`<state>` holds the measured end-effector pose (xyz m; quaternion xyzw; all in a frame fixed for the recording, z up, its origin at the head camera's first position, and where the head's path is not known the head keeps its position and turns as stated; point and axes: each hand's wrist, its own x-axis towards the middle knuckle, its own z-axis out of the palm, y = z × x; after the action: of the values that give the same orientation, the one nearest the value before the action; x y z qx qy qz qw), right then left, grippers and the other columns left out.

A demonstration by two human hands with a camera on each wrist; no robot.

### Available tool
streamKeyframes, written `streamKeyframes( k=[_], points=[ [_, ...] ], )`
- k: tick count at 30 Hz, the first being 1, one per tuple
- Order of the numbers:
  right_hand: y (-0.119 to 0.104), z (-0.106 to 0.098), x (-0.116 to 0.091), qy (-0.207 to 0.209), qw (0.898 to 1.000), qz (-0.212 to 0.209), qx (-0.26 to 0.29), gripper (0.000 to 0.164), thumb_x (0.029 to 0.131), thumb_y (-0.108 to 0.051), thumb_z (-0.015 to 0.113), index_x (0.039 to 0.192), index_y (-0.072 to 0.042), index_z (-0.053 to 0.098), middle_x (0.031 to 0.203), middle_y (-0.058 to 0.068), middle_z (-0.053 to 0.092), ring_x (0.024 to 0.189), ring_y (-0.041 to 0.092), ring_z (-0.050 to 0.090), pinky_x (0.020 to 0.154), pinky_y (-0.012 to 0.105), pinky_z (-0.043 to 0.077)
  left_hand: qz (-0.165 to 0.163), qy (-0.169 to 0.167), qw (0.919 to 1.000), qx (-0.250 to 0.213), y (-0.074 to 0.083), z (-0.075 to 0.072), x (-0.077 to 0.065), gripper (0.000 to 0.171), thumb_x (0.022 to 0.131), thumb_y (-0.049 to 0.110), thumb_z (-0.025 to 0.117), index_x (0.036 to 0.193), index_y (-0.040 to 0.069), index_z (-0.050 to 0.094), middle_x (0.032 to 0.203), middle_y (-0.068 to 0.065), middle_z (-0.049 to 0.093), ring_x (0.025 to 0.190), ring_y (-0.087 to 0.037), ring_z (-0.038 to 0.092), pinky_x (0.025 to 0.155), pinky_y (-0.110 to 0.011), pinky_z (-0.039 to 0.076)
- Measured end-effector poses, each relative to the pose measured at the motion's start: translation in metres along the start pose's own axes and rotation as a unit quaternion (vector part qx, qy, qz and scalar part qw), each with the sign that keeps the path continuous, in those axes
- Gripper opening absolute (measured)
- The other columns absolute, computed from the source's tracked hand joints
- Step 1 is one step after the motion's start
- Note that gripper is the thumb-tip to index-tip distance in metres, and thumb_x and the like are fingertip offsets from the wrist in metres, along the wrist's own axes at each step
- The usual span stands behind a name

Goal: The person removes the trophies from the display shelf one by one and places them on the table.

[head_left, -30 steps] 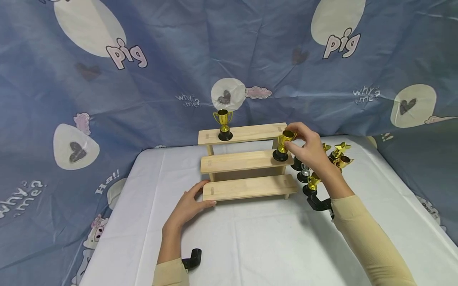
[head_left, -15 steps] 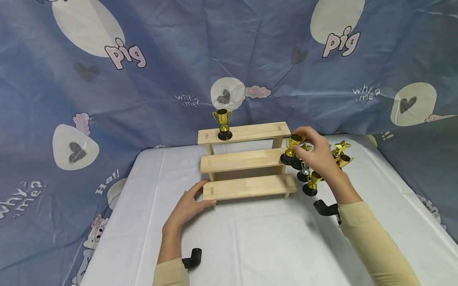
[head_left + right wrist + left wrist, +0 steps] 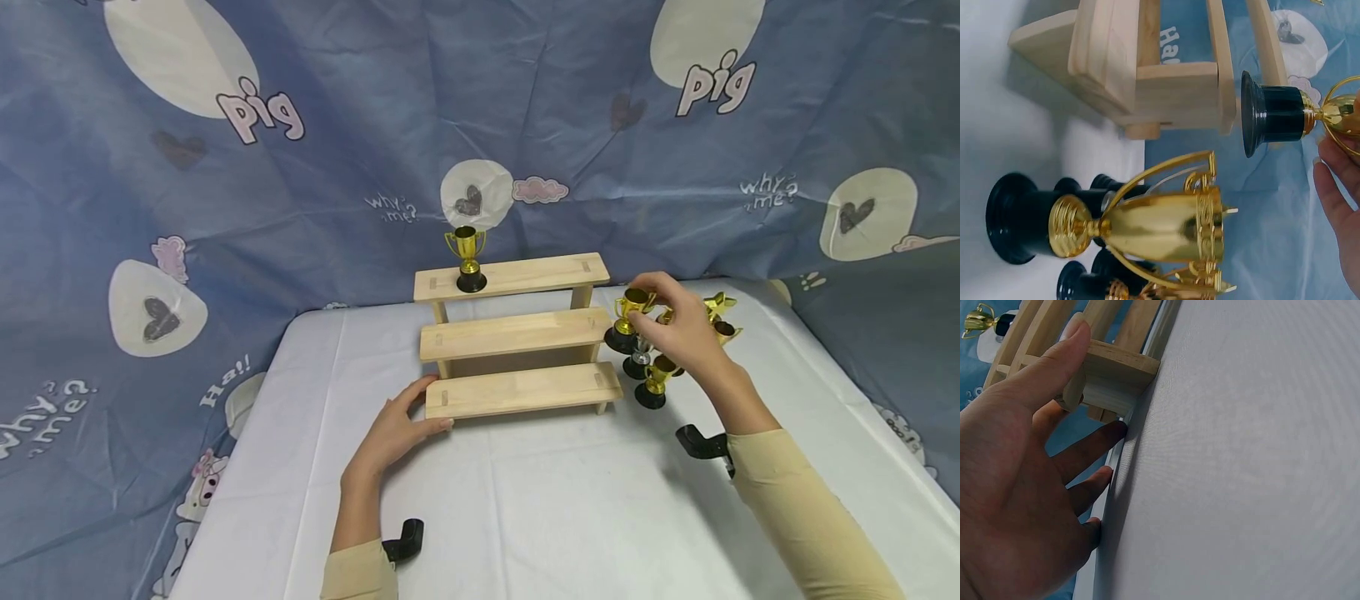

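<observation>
My right hand (image 3: 686,333) pinches a gold trophy cup (image 3: 624,310) by its upper part, right of the three-step wooden display stand (image 3: 517,332). In the right wrist view the held cup's black base (image 3: 1282,112) hangs beside the stand's end. With thumb in front and index finger behind, my left hand (image 3: 393,433) grips the left end of the bottom step; its other fingers are spread in the left wrist view. Another gold trophy (image 3: 468,250) stands upright on the top step's left part. Below the held cup, a silver trophy (image 3: 640,358) is partly hidden.
A gold trophy (image 3: 655,383) stands in front of the cluster at the stand's right. Behind my right hand are a star-topped trophy (image 3: 720,305) and a cup trophy (image 3: 726,332). A white cloth (image 3: 555,508) covers the table; a blue printed curtain (image 3: 337,125) hangs behind.
My right hand has carried the gold trophy cup rightward and slightly down, from over the middle step's right end to beside the stand. My left hand stays on the bottom step.
</observation>
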<state>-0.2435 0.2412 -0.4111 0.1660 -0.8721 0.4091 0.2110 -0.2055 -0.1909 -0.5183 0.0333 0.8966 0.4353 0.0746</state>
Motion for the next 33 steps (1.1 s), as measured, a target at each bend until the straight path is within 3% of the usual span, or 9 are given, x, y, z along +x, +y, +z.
streamKeyframes(
  k=[15, 20, 27, 33],
  points=[
    [0.01, -0.019, -0.015, 0.018, 0.999, 0.025, -0.012, 0.036, 0.088, -0.006, 0.068, 0.124, -0.011, 0.062, 0.117, 0.006, 0.066, 0.102, -0.012, 0.05, 0.09, 0.025, 0.046, 0.002, 0.0, 1.0, 0.002, 0.0, 0.0, 0.002, 0.088, 0.07, 0.06, 0.083, 0.146, 0.036, 0.046, 0.153, -0.004, 0.048, 0.15, -0.029, 0.033, 0.126, -0.059, -0.002],
    [0.014, -0.026, -0.019, 0.03, 0.999, 0.03, -0.007, 0.035, 0.087, -0.005, 0.069, 0.122, -0.009, 0.064, 0.111, -0.001, 0.064, 0.101, -0.012, 0.051, 0.088, 0.014, 0.043, 0.002, -0.002, 1.0, 0.0, -0.001, 0.0, 0.002, 0.089, 0.069, 0.062, 0.082, 0.146, 0.036, 0.046, 0.154, -0.003, 0.047, 0.15, -0.028, 0.032, 0.126, -0.059, -0.002],
    [0.02, -0.036, -0.026, 0.045, 0.997, 0.056, -0.011, 0.038, 0.086, -0.005, 0.07, 0.123, -0.012, 0.064, 0.106, -0.025, 0.057, 0.095, -0.013, 0.054, 0.078, 0.005, 0.042, 0.001, -0.003, 1.0, -0.001, -0.001, 0.0, 0.001, 0.086, 0.071, 0.057, 0.083, 0.146, 0.036, 0.047, 0.154, -0.003, 0.047, 0.15, -0.028, 0.032, 0.126, -0.059, -0.003],
    [0.029, -0.044, -0.032, 0.056, 0.996, 0.071, -0.001, 0.039, 0.086, -0.003, 0.07, 0.123, -0.009, 0.064, 0.106, -0.027, 0.056, 0.093, -0.012, 0.056, 0.077, 0.003, 0.044, -0.001, -0.007, 1.0, 0.003, -0.003, 0.0, 0.003, 0.087, 0.07, 0.062, 0.082, 0.146, 0.038, 0.046, 0.156, -0.002, 0.044, 0.151, -0.027, 0.03, 0.127, -0.058, -0.003]
  ],
)
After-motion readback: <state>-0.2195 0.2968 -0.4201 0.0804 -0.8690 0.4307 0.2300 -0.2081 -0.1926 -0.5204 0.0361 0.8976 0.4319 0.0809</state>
